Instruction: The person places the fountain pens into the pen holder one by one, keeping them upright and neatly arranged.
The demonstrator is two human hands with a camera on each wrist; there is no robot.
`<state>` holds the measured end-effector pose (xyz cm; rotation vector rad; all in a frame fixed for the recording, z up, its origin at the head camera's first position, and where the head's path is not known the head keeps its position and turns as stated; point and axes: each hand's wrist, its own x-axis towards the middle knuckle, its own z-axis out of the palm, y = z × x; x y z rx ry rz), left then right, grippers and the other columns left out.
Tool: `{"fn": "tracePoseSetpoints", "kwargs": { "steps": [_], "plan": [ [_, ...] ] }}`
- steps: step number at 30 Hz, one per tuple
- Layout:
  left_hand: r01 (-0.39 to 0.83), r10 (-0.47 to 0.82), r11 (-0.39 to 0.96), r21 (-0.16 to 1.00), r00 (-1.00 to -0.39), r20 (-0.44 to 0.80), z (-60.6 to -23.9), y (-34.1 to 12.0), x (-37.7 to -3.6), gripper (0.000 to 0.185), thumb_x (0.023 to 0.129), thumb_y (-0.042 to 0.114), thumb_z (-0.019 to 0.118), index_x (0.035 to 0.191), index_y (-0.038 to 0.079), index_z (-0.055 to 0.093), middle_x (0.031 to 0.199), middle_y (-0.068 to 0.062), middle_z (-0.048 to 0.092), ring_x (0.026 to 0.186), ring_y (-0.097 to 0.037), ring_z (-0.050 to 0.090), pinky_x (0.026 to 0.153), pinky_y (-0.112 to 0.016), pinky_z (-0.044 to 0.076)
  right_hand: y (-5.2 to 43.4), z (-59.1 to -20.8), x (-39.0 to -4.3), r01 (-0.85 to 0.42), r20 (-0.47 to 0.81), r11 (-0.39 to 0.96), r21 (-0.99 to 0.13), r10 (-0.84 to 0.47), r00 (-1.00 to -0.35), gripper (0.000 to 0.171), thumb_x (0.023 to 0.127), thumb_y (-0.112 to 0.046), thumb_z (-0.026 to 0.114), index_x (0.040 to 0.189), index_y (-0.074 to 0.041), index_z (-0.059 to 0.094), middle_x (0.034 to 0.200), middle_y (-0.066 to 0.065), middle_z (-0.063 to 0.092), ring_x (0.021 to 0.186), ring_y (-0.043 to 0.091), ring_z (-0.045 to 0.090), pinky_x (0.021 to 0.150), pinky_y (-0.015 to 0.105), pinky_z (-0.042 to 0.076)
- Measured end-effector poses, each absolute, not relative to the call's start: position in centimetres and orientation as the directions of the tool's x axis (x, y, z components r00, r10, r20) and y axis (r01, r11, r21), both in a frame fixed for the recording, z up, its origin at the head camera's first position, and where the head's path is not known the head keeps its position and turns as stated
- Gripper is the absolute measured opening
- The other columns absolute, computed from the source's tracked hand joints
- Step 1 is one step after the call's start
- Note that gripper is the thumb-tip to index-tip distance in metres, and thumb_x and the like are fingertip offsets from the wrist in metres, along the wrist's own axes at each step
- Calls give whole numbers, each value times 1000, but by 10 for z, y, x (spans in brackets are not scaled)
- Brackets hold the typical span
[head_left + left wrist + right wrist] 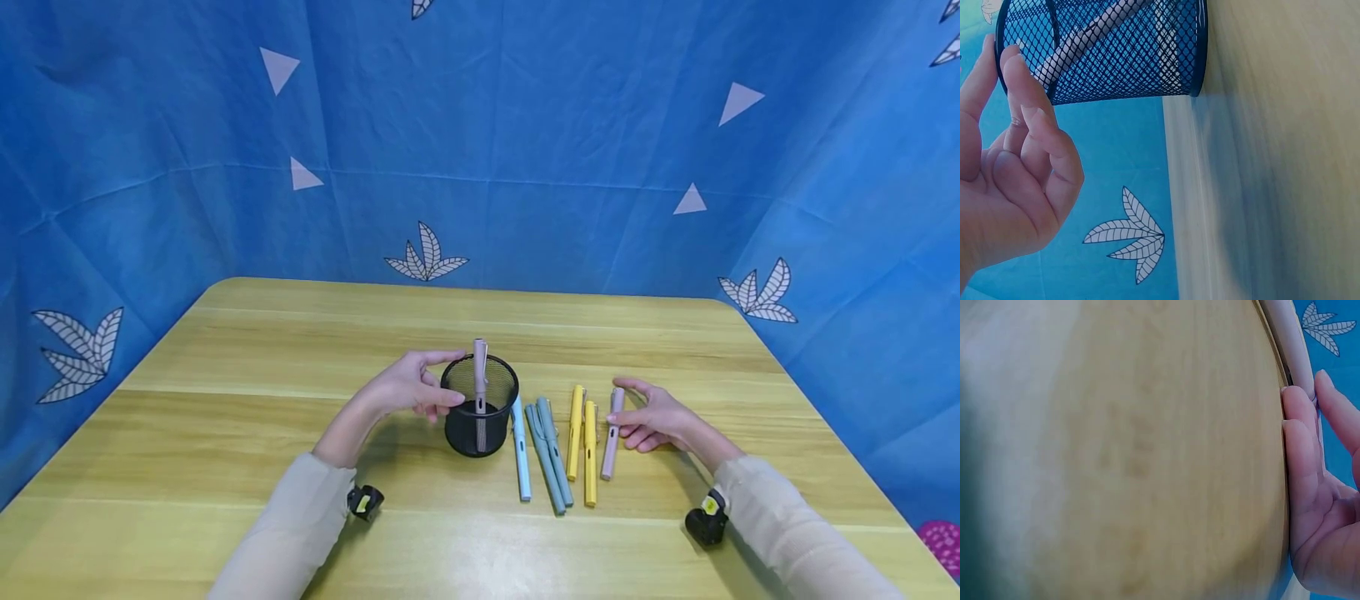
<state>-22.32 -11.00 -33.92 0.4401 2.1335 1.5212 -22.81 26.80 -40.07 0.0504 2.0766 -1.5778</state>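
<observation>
Lilac pen (609,455) | axis fore-aft | far end rightward | right hand (657,419) pinching

Free passage over the tabletop (570,333) behind the mesh cup (498,427), pens (557,458) in the way to its right

Leaf-print blue cloth (525,125) behind table (457,521)

Blk mesh cup (459,431) upright, rim btwn my L hand's (408,387) thumb & index; 1 lilac pen (480,367) stands in it, clip end up. R of cup, pens lying flat, roughly in a row: 1 lt-blue pen (521,458) just beside it, 2 grey-blue pens (557,457) together, 2 yellow pens (590,454), then 2nd lilac pen (611,450), my R hand's (654,418) thumb & index on its upper end
</observation>
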Motion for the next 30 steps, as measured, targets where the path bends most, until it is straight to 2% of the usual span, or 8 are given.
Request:
{"fn": "tracePoseSetpoints", "kwargs": {
  "steps": [8, 14, 21, 30],
  "plan": [
    [0, 532, 319, 948, -828, -179, -339, -111, -223, 71, 79, 10, 68, 139, 7, 30, 61, -14, 59, 49, -22, 57, 44, -23, 40, 266, -398, -229, 337, -428, 324, -884, -270, -862, 78, 80, -10, 67, 139, -7, 15, 63, 8, 61, 46, 15, 59, 44, 27, 50],
    [-13, 524, 321, 947, -830, -189, -339, -110, -224, 71, 79, 10, 69, 139, 9, 32, 62, -15, 59, 49, -21, 57, 44, -23, 40, 266, -395, -230, 355, -443, 303, -884, -305, -843, 81, 77, -7, 68, 136, -3, 13, 63, 9, 60, 49, 16, 60, 49, 29, 51],
    [-3, 531, 322, 947, -827, -183, -339, -110, -223, 72, 79, 10, 68, 140, 7, 30, 62, -17, 59, 49, -22, 57, 44, -23, 41, 264, -391, -232, 357, -464, 355, -864, -284, -839, 71, 80, 0, 58, 135, -4, 13, 63, 10, 57, 49, 17, 60, 50, 31, 52],
    [-12, 530, 317, 948, -827, -187, -339, -111, -223, 72, 79, 9, 68, 140, 8, 30, 62, -18, 59, 48, -21, 56, 43, -22, 39, 267, -388, -231, 335, -425, 306, -891, -308, -851, 77, 77, 3, 53, 138, -1, 6, 66, 15, 59, 51, 19, 60, 53, 33, 52]
  ]
}}
